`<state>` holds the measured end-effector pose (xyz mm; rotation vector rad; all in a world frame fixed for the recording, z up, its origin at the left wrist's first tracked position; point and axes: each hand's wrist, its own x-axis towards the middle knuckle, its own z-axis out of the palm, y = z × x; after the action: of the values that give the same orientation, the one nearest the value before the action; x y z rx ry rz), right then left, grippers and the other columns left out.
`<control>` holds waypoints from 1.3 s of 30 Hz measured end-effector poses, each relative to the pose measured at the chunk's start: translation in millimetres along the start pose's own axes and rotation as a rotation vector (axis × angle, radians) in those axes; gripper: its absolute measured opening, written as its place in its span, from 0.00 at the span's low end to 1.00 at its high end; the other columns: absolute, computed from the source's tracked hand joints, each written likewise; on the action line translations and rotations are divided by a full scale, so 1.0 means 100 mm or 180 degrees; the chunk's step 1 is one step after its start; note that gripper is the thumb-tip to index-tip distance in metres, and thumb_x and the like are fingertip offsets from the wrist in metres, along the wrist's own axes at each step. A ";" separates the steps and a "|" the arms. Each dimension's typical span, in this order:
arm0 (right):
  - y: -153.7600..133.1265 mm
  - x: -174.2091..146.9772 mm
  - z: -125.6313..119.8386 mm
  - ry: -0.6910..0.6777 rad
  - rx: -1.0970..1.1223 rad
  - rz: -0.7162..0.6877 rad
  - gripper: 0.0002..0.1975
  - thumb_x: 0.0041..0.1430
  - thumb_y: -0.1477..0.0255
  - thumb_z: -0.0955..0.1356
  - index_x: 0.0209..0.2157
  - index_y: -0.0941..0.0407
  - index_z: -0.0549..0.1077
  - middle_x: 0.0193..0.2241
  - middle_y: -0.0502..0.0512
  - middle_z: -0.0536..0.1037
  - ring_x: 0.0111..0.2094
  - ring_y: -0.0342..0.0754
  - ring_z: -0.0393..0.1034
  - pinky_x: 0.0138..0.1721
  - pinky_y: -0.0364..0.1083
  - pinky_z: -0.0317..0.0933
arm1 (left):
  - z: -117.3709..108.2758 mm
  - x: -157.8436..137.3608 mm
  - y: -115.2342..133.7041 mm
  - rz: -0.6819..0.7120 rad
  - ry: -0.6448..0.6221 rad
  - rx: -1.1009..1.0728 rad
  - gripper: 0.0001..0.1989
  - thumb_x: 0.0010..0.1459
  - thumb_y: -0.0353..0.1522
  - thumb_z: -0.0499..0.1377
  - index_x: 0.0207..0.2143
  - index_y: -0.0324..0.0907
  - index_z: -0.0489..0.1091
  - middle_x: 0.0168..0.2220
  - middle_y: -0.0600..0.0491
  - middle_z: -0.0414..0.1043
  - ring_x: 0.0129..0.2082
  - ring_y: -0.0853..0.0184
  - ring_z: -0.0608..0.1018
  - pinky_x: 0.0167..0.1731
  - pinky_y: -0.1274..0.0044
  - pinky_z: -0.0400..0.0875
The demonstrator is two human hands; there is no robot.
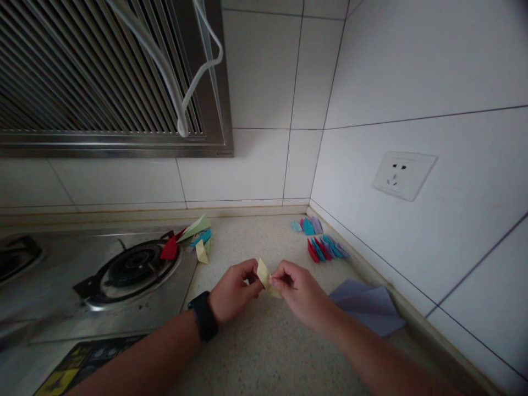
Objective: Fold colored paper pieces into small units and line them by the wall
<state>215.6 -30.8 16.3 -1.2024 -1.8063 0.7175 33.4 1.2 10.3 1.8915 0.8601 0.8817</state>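
Note:
Between my two hands, just above the speckled countertop [259,346], is a small pale yellow folded paper piece [264,274] with a pointed top corner. My left hand [235,289], with a black watch [203,316] on its wrist, pinches the paper's left side. On the other side, the thumb and fingertips of my right hand [299,289] are closed on its right edge. The lower part of the paper is partly hidden by the fingers.
Folded red, blue and purple paper pieces [324,248] stand in rows by the wall corner. A purple paper sheet [369,308] lies right of my right forearm. Left are a gas burner [136,269] and loose coloured papers [201,239]. A range hood [111,82] hangs above.

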 end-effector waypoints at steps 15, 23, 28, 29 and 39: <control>0.04 0.02 0.00 0.0399 -0.0442 -0.0267 0.05 0.57 0.76 0.66 0.27 0.56 0.68 0.25 0.49 0.72 0.27 0.43 0.65 0.30 0.42 0.54 | 0.01 0.03 -0.02 -0.0222 0.0567 0.0237 0.11 0.56 0.39 0.59 0.32 0.39 0.67 0.24 0.56 0.67 0.21 0.73 0.68 0.20 0.82 0.60; 0.08 0.04 0.01 0.0438 -0.0167 -0.0107 0.04 0.57 0.73 0.66 0.28 0.56 0.70 0.25 0.50 0.73 0.27 0.44 0.66 0.29 0.42 0.56 | 0.02 0.02 -0.01 -0.0210 0.0396 -0.0137 0.15 0.55 0.42 0.60 0.36 0.39 0.67 0.28 0.54 0.67 0.24 0.72 0.69 0.17 0.83 0.65; 0.06 0.04 0.02 0.0425 -0.0140 -0.0135 0.04 0.57 0.72 0.66 0.28 0.56 0.69 0.25 0.50 0.73 0.27 0.43 0.66 0.29 0.42 0.56 | 0.01 0.03 -0.01 -0.0145 0.0480 -0.0124 0.14 0.54 0.40 0.61 0.35 0.38 0.67 0.27 0.55 0.66 0.24 0.73 0.69 0.16 0.84 0.65; 0.07 0.04 0.02 0.0414 -0.0145 -0.0138 0.05 0.58 0.72 0.66 0.28 0.56 0.70 0.25 0.50 0.73 0.27 0.43 0.66 0.29 0.42 0.56 | 0.01 0.03 -0.01 -0.0137 0.0512 -0.0085 0.14 0.54 0.40 0.61 0.35 0.38 0.68 0.26 0.55 0.66 0.23 0.73 0.68 0.17 0.84 0.65; 0.11 0.03 0.05 0.0431 -0.0368 -0.0253 0.05 0.57 0.72 0.66 0.28 0.56 0.70 0.25 0.50 0.73 0.26 0.43 0.64 0.28 0.42 0.54 | -0.02 0.05 -0.06 -0.0278 0.0296 -0.0479 0.15 0.52 0.40 0.63 0.33 0.37 0.69 0.25 0.55 0.67 0.21 0.75 0.67 0.17 0.83 0.64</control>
<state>215.6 -23.4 5.6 -1.2169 -1.7915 0.4805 32.7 8.5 6.5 1.6821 0.8995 0.9596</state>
